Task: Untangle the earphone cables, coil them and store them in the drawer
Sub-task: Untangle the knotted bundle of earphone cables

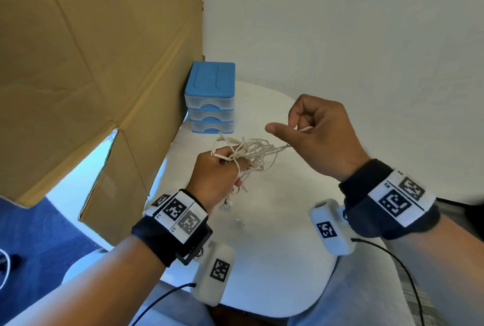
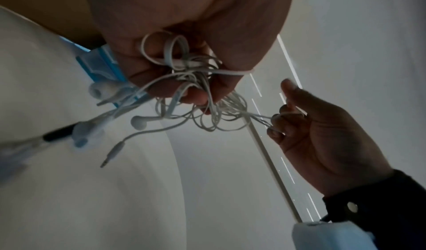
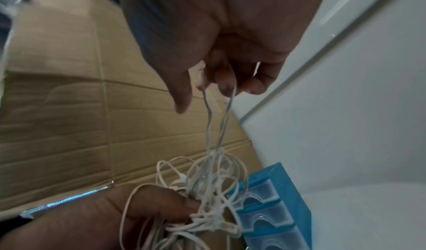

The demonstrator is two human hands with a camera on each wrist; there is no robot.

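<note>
A knot of white earphone cables point(image 1: 251, 152) hangs above the white table point(image 1: 275, 221). My left hand point(image 1: 217, 171) grips the bundle point(image 2: 196, 82) in a fist; earbuds point(image 2: 138, 123) and a jack plug point(image 2: 110, 153) dangle below it. My right hand point(image 1: 311, 131) is to the right and slightly higher, its curled fingers point(image 3: 223, 79) hooking a loop of cable strands point(image 3: 216, 119) drawn out of the knot point(image 3: 207, 199). The small blue drawer unit point(image 1: 209, 97) stands behind the hands, all three clear drawers pushed in.
A large cardboard sheet point(image 1: 91, 63) leans along the table's left side, right next to the drawer unit point(image 3: 272, 210). A white wall point(image 1: 340, 37) rises behind. Black wrist-camera cables point(image 1: 398, 268) trail toward me at the near edge.
</note>
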